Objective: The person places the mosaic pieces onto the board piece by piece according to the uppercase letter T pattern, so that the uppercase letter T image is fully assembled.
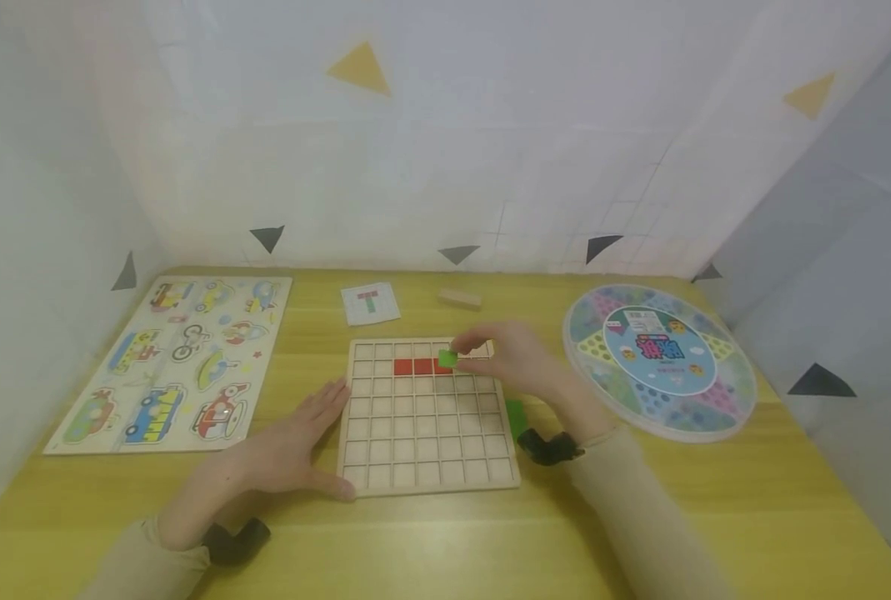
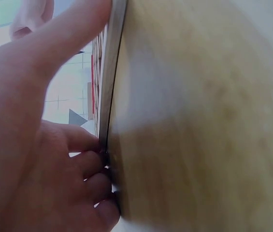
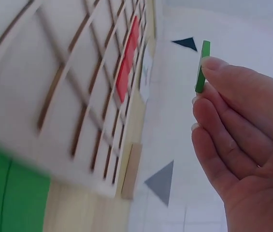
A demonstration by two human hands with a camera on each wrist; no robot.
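Observation:
A wooden grid board (image 1: 415, 429) lies on the table between the hands. Several red square tiles (image 1: 413, 367) sit side by side in its second row from the back; the right wrist view shows the red tiles (image 3: 128, 60) too. My right hand (image 1: 516, 360) pinches a green square tile (image 3: 203, 66) between thumb and fingers, above the board near the right end of the red row. My left hand (image 1: 287, 446) rests against the board's left edge, thumb at the near corner and fingers farther up. In the left wrist view, the left fingers (image 2: 97, 186) touch the board's side.
Green tiles (image 1: 517, 418) lie by the board's right edge, partly hidden by the right wrist. Behind the board are a card with a red and green T (image 1: 370, 303) and a wooden stick (image 1: 459, 298). A vehicle puzzle (image 1: 178, 358) lies left, a round game box (image 1: 658, 358) right.

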